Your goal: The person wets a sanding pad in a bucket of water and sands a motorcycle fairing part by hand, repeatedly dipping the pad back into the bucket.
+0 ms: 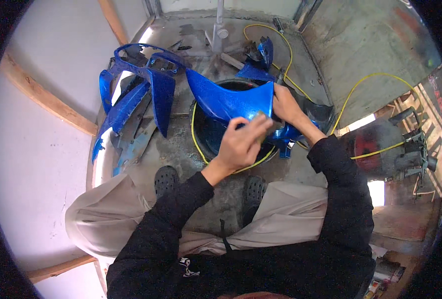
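Observation:
A glossy blue motorcycle fairing panel lies across a black round basin in front of me. My left hand is closed on a small greenish pad pressed against the panel's lower edge. At the panel's right end, my right hand grips it and holds it steady. Both forearms are in black sleeves. The pad is mostly hidden by my fingers.
More blue fairing pieces lean against the white wall on the left. A yellow hose loops across the concrete floor toward a dark machine at the right. A metal stand rises behind the basin. My black clogs are beside it.

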The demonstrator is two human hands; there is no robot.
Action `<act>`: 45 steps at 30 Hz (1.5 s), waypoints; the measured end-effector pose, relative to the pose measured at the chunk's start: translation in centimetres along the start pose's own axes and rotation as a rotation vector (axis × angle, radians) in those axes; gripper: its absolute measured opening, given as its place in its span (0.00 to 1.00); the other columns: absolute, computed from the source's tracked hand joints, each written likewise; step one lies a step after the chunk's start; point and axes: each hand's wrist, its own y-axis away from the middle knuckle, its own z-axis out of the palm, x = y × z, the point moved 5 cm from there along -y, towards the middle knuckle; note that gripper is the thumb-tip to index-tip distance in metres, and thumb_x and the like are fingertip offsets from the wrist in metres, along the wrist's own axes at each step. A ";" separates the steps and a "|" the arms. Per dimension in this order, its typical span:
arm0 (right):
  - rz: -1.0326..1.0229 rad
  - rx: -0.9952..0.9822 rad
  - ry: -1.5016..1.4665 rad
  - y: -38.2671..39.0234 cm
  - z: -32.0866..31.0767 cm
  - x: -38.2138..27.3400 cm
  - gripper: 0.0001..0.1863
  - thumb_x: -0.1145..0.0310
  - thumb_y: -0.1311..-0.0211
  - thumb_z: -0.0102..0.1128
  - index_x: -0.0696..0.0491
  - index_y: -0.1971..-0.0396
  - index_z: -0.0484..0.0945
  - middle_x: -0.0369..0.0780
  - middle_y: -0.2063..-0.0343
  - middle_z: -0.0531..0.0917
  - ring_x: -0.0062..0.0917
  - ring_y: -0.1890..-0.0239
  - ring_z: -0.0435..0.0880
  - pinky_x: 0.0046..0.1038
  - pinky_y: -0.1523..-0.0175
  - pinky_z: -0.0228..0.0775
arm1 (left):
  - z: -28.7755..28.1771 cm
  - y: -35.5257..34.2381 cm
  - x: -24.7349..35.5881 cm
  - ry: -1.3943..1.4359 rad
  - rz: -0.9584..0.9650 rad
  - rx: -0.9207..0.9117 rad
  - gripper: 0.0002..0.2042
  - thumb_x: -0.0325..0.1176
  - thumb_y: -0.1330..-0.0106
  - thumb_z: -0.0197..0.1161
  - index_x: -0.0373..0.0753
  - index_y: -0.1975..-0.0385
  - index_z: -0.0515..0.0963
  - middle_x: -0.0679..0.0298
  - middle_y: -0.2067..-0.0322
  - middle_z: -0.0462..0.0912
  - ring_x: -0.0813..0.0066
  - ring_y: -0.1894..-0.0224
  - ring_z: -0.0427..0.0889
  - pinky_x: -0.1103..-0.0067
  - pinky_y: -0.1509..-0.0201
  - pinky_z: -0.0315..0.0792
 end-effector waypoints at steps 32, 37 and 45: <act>0.072 -0.051 0.032 -0.3 1.0 0.0 0.12 0.70 0.34 0.51 0.61 0.57 0.79 0.59 0.59 0.83 0.57 0.51 0.80 0.48 0.47 0.72 | -5.5 -0.4 -13.2 -0.393 -0.314 0.146 0.14 0.30 0.31 0.57 0.33 0.48 0.79 0.52 0.56 0.85 0.51 0.52 0.80 0.62 0.47 0.71; 0.068 -0.031 0.007 0.5 -0.4 1.6 0.13 0.70 0.33 0.51 0.61 0.56 0.79 0.59 0.58 0.83 0.57 0.51 0.80 0.49 0.47 0.72 | -1.5 0.1 -5.7 -0.307 -0.174 0.138 0.17 0.26 0.31 0.58 0.40 0.43 0.78 0.55 0.53 0.85 0.55 0.54 0.79 0.66 0.47 0.72; 0.028 -0.018 0.065 0.2 0.7 0.3 0.11 0.73 0.35 0.50 0.62 0.59 0.78 0.61 0.62 0.82 0.59 0.53 0.79 0.52 0.50 0.71 | -4.2 -1.8 -12.5 -0.430 -0.397 0.180 0.13 0.34 0.26 0.53 0.32 0.50 0.76 0.46 0.66 0.85 0.44 0.61 0.81 0.60 0.53 0.71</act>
